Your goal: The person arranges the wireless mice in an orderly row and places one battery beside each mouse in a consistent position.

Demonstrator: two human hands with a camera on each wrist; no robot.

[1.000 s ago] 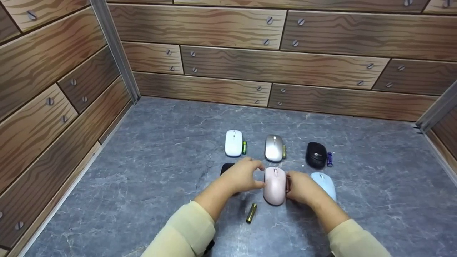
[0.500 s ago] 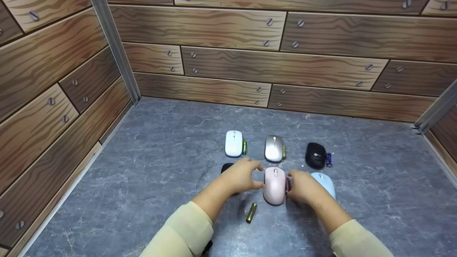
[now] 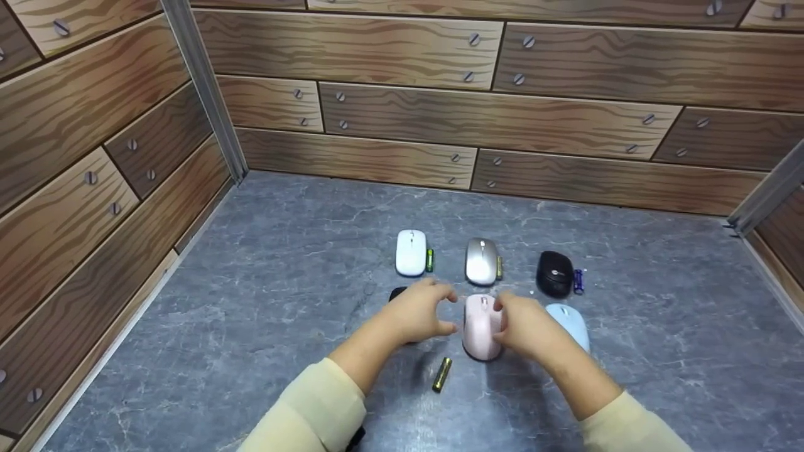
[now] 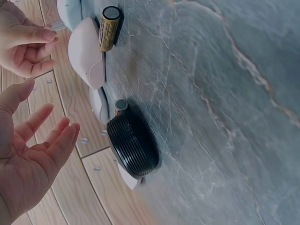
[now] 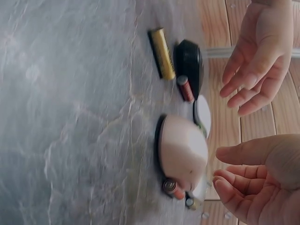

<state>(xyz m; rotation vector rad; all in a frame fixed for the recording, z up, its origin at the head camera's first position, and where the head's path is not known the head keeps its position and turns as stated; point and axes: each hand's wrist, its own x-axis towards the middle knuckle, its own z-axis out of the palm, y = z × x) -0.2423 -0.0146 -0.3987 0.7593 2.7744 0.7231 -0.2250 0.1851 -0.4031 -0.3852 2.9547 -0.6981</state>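
A pink computer mouse (image 3: 482,328) lies between my two hands. My left hand (image 3: 414,312) is left of it, fingers spread and apart from it, holding nothing; a black ribbed mouse (image 4: 133,145) is partly hidden beneath that hand in the head view. Above the pink mouse's right side hovers my right hand (image 3: 529,323), fingers parted and holding nothing. A red battery (image 5: 173,188) lies alongside the pink mouse, hidden by the right hand in the head view. Nearer to me, a loose gold battery (image 3: 441,375) lies on the grey marbled surface.
Behind stand a white mouse (image 3: 411,252) with a green battery (image 3: 430,260), a silver mouse (image 3: 482,260) with a yellowish battery (image 3: 499,268), and a black mouse (image 3: 555,274) with a blue battery (image 3: 578,282). A light blue mouse (image 3: 570,325) is right. Wood-patterned walls (image 3: 389,107) enclose the surface.
My right hand has left the red battery beside the pink mouse, rising and shifting left over the mouse. My left hand has drawn slightly left, away from the mouse.
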